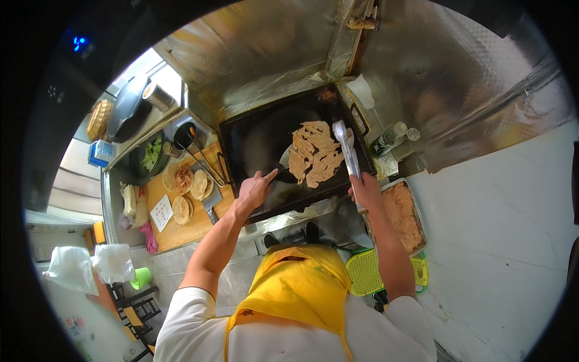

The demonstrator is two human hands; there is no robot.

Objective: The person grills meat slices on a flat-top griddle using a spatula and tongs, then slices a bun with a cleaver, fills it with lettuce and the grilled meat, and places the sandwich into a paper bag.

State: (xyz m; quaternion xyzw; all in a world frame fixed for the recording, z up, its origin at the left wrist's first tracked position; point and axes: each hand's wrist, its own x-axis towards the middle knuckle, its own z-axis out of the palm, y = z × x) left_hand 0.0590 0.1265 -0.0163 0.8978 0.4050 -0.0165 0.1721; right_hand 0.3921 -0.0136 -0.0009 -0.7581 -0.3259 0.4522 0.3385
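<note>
Sheets of thin sliced meat [314, 154] lie on the right half of a black griddle [260, 140]. My left hand [255, 189] grips the dark handle of a metal spatula [284, 159], index finger stretched along it. The spatula's blade is at the left edge of the meat, partly hidden beneath it. In my right hand [365, 192] is a pair of metal tongs [348, 147], held over the meat's right side. Whether the tongs' tips pinch any meat I cannot tell.
Left of the griddle, a wooden board [181, 235] bears round flatbreads [182, 210], a second spatula [211, 201] and a printed card [161, 212]. A bowl of lettuce [152, 154] stands behind. On the right are a tray of raw minced meat [400, 217], glass bottles [390, 138] and a yellow-green stool [364, 273].
</note>
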